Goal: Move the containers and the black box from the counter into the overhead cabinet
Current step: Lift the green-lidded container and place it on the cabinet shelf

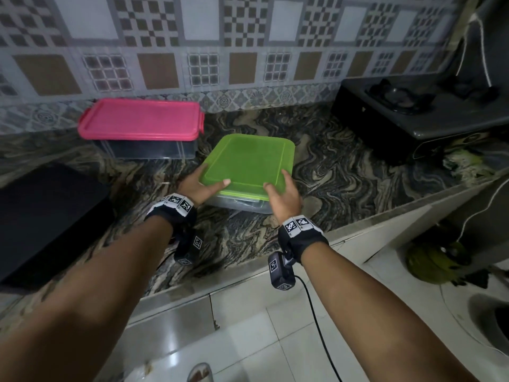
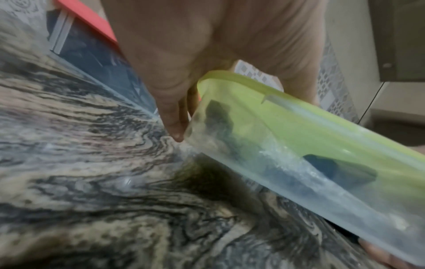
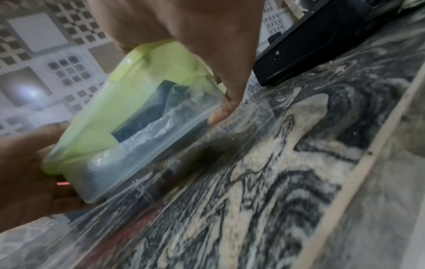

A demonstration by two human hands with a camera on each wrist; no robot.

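Observation:
A clear container with a green lid [image 1: 249,164] sits in the middle of the marble counter [image 1: 347,177]. My left hand [image 1: 199,186] grips its near left corner, thumb on the lid and fingers down the side wall. My right hand [image 1: 283,193] grips the near right corner the same way. In the left wrist view my left hand's fingers [image 2: 174,116] press the container [image 2: 299,145], which holds dark items. The right wrist view shows my right hand [image 3: 220,76] on the container's end wall [image 3: 128,112]. A pink-lidded container [image 1: 140,119] stands behind, by the wall. The black box [image 1: 46,216] lies at the left.
A black gas stove [image 1: 407,111] fills the counter's back right. The counter's front edge [image 1: 275,260] runs diagonally below my wrists. A cable hangs from my right wrist camera [image 1: 281,271]. The tiled wall [image 1: 248,51] closes off the back.

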